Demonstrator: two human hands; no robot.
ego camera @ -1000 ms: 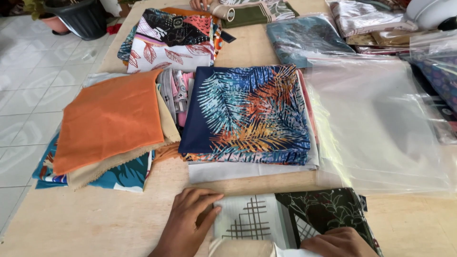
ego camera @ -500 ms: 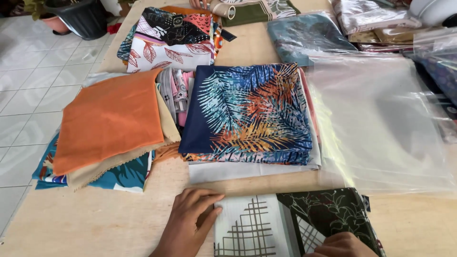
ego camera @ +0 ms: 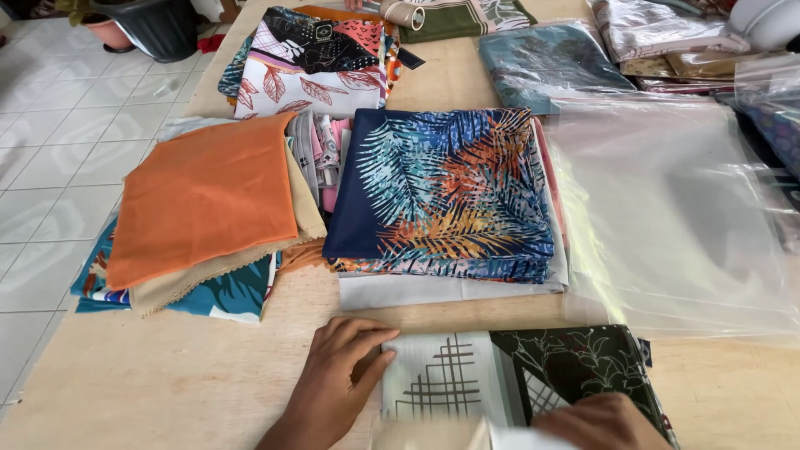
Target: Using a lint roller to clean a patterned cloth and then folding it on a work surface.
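Note:
A folded cloth, white with dark crossed lines on its left and black with pale leaf outlines on its right, lies at the table's near edge. My left hand rests flat on the wood with fingertips pressing the cloth's left edge. Low at the frame's bottom, my right hand lies on the cloth's near right part, partly cut off. Neither hand grips anything that I can see.
Beyond the cloth sits a stack topped by navy palm-leaf fabric. An orange and beige pile lies left. Clear plastic bags cover the right side. More printed fabrics and a tape roll lie far back. The wooden table ends at a tiled floor on the left.
The folded cloth has slid a little away from me and more of it shows. My left hand stays at its left edge; my right hand has dropped lower in view.

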